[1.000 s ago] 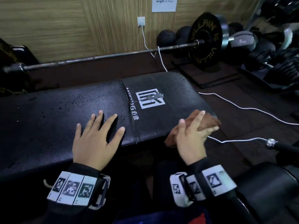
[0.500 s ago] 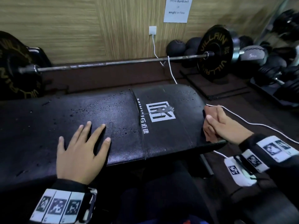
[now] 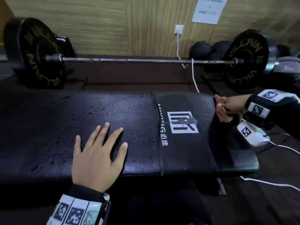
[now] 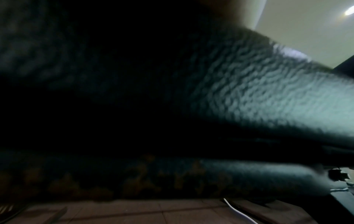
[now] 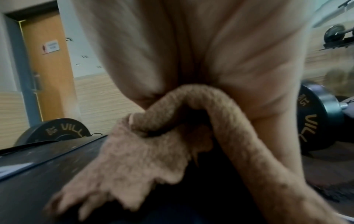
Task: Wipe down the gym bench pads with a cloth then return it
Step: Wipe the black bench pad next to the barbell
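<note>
Left hand [image 3: 99, 153]: laid flat, palm down, on the black bench pad [image 3: 129, 114], fingers straight and spread wide, holding nothing. It sits near the pad's front edge; water droplets [image 3: 118, 104] bead on the surface just beyond its fingertips. To its right a seam crosses the pad, and past the seam is a white printed logo [image 3: 182, 121]. The left wrist view is dark and blurred, showing only grained black pad surface [image 4: 268, 94] close up.

Right hand [image 3: 227, 108]: at the pad's right end, fingers curled around a tan cloth [image 5: 145, 159]. In the right wrist view the cloth bunches under the palm [image 5: 191, 53], one fold looping up against it, and the ragged lower edge drapes onto the end of the pad [image 5: 38, 166]. From the head view only a small brown part of the cloth [image 3: 235, 118] shows below the hand.

Beyond both hands a barbell [image 3: 129, 60] lies on the floor along the wooden wall, a black plate at each end. A white cable [image 3: 194, 75] runs from a wall socket [image 3: 179, 29] down past the right hand.
</note>
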`<state>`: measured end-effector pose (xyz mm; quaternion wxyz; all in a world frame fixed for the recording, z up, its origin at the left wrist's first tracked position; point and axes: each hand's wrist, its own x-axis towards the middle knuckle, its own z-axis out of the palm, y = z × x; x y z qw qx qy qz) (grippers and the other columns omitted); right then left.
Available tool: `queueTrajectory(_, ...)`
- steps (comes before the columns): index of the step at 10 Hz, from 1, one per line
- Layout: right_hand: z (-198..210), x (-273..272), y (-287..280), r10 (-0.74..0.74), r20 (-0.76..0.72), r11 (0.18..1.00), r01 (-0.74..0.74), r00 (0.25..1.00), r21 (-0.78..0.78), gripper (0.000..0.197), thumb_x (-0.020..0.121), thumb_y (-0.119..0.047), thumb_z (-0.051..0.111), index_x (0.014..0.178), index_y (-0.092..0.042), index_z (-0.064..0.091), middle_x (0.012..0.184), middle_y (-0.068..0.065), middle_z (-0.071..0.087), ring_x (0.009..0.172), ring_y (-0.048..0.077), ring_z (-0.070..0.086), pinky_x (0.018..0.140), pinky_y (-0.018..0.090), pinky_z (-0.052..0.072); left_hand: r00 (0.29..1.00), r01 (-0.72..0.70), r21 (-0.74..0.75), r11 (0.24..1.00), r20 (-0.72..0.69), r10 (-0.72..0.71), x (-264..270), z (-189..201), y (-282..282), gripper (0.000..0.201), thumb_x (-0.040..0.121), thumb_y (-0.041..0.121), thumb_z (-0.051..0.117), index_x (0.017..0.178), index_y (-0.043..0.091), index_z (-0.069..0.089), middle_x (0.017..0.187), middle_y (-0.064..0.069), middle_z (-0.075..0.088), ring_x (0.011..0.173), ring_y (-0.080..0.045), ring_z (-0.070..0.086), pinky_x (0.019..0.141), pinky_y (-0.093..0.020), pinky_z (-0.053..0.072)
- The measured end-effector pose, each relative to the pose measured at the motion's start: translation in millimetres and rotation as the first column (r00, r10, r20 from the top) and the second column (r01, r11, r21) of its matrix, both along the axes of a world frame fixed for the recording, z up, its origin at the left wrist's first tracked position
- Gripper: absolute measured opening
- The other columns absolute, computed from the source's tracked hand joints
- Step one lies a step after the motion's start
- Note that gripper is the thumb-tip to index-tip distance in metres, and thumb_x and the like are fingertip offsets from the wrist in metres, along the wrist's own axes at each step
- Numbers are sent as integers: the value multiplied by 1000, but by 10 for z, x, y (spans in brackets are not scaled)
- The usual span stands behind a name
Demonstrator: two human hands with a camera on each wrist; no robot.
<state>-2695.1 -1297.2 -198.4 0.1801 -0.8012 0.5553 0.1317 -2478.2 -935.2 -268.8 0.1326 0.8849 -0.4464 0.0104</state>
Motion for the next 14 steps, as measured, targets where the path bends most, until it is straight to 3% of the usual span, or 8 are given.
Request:
queueTrajectory(1, 19, 361, -101, -50, 117, 989, 33, 992, 143, 29, 102, -8, 29, 122, 5, 45, 98, 26, 57, 65, -2, 66, 57, 11, 47, 1000, -15, -6, 1000, -1, 15, -9, 5, -8, 49, 88, 60, 30, 131, 45, 45, 146, 8, 44, 137, -14, 36, 111, -56, 22)
queueTrajectory(2, -69, 707, -5, 84, 148, 985, -104, 985, 136, 49, 102, -7, 27, 146, 2, 10, 125, 30, 52, 112, 6, 58, 89, 20, 46, 1000, -16, -4, 1000, -8, 16, -22, 20, -8, 49, 87, 60, 30, 131, 46, 45, 146, 8, 43, 137, -13, 35, 111, -56, 22)
queueTrajectory(3, -198, 838, 225, 458, -22, 889, -459, 889, -11, 60, 102, -17, 31, 149, -14, -5, 157, 10, -8, 145, 22, -9, 115, 30, -2, 1000, -20, -7, 1000, -5, 20, -31, 33, 0, 50, 87, 59, 30, 132, 45, 46, 147, 9, 42, 138, -13, 34, 111, -55, 21)
queueTrajectory(4, -235, 487, 353, 610, 38, 780, -608, 792, 149, 63, 101, -21, 32, 146, -32, -11, 152, -3, -27, 140, 18, -21, 113, 44, -7, 1000, -21, -10, 1000, -7, 21, -30, 43, 2, 50, 87, 59, 31, 132, 45, 47, 147, 8, 42, 138, -13, 34, 112, -55, 21)
queueTrajectory(7, -147, -93, 22, 480, 186, 851, -506, 858, 139, 63, 98, -2, 37, 143, -19, -3, 155, -2, -14, 140, 8, -19, 111, 20, -12, 1000, -14, -5, 1000, 3, 14, -24, 17, -6, 49, 87, 59, 33, 131, 44, 46, 146, 8, 43, 137, -14, 36, 110, -56, 23)
queueTrajectory(10, -35, 862, 75, 376, 159, 902, -400, 913, 160, 56, 102, -14, 30, 149, -26, 2, 157, -1, -7, 136, 12, 26, 106, 13, 20, 1000, -18, 0, 1000, 5, 18, -21, 27, -3, 48, 86, 58, 34, 131, 45, 47, 146, 9, 43, 137, -13, 36, 111, -55, 23)
queueTrajectory(12, -230, 315, 371, 674, 179, 676, -696, 717, 241, 60, 101, -22, 35, 135, -54, -2, 150, -21, -25, 138, 7, -22, 113, 41, -7, 1000, -18, 23, 1000, -9, 18, -5, 35, -5, 51, 86, 60, 31, 133, 45, 45, 147, 10, 42, 138, -12, 34, 112, -53, 21)
queueTrajectory(14, -67, -18, 109, 577, 165, 768, -600, 800, 226, 65, 98, -13, 41, 134, -44, -4, 144, -21, -19, 131, -4, -19, 97, -3, -8, 998, 9, 56, 998, -60, -6, 18, 119, 10, 55, 85, 64, 26, 135, 47, 43, 150, 11, 36, 140, -9, 29, 114, -51, 18)
